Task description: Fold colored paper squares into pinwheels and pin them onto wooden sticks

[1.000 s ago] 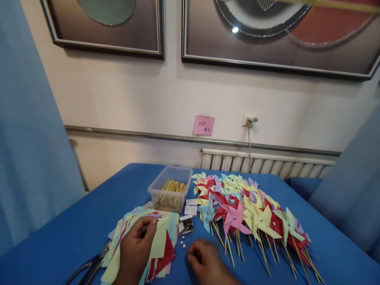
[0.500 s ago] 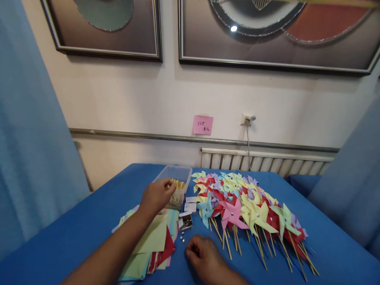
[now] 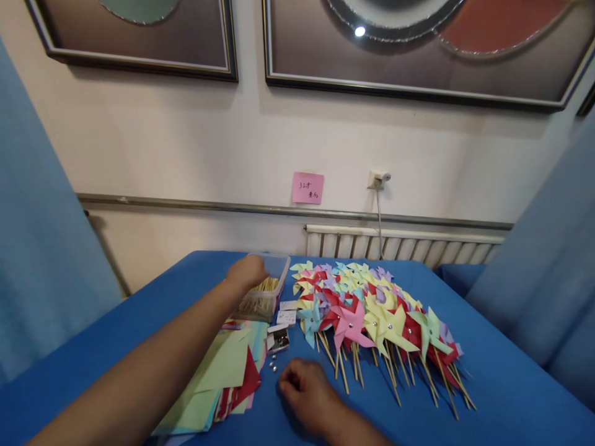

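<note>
Head view takes in a blue table (image 3: 488, 384) that fills the lower half of the frame, set against a pale wall with two framed pictures (image 3: 409, 56) along the top edge, a pink note (image 3: 307, 188) at the centre and a white radiator (image 3: 400, 248) just below and right of it. Blue curtains (image 3: 41, 248) close in at both sides.

On the table, right of centre, lies a broad heap of paper pinwheels (image 3: 372, 310) in red, yellow, pink, lilac and pale blue, their wooden sticks fanning toward the lower right. At lower left of centre sits a loose stack of coloured paper squares (image 3: 227, 371), green and red on top.

The left forearm runs from the lower left corner up toward the middle of the frame, stretched nearly straight. The left hand (image 3: 247, 272) is at the near rim of a clear plastic box (image 3: 274, 275) of wooden sticks (image 3: 266, 286), back of the hand upward, fingers curled down into the box; whether they hold a stick cannot be told, since the hand hides them.

The right hand (image 3: 304, 387) rests on the cloth at bottom centre, knuckles up, fingers bent loosely inward with the tips near the table; nothing shows in its grasp.

Between the box and the right hand lie a small open tin (image 3: 279, 339), white slips (image 3: 287, 313) of paper, and a few tiny silver pins (image 3: 272, 367) just left of the right hand.
</note>
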`<action>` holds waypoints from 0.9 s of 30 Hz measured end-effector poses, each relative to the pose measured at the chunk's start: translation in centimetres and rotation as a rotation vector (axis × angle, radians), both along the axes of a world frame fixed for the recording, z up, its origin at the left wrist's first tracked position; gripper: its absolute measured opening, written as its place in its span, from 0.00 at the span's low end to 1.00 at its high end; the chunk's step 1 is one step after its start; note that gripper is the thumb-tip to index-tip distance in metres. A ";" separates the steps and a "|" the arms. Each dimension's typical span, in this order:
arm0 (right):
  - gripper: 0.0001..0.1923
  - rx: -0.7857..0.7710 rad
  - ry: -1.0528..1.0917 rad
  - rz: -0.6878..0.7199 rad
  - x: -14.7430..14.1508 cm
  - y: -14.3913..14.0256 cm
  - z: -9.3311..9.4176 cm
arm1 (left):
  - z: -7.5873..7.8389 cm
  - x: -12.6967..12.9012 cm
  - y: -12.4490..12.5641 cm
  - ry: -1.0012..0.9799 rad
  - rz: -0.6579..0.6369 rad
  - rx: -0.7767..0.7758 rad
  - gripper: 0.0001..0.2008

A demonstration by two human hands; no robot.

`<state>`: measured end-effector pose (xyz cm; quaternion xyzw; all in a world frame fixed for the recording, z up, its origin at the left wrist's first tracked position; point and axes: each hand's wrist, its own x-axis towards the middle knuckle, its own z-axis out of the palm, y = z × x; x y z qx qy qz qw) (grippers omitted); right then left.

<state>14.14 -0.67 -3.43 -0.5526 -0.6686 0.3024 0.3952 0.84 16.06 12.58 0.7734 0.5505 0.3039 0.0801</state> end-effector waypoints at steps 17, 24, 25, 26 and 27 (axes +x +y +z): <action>0.07 0.022 -0.039 0.035 0.3 -0.5 0.1 | -8.3 -10.7 -12.9 0.272 -0.123 -0.209 0.24; 0.08 0.017 -0.042 0.038 0.4 -0.6 0.3 | -8.6 -10.9 -13.2 0.324 -0.121 -0.203 0.25; 0.08 0.016 -0.040 0.038 0.4 -0.6 0.3 | -8.6 -10.8 -13.3 0.332 -0.141 -0.201 0.26; 0.08 0.017 -0.038 0.041 0.4 -0.6 0.4 | -8.7 -10.8 -13.4 0.336 -0.147 -0.192 0.26; 0.08 0.018 -0.036 0.046 0.4 -0.6 0.4 | -8.9 -10.7 -13.5 0.336 -0.140 -0.176 0.25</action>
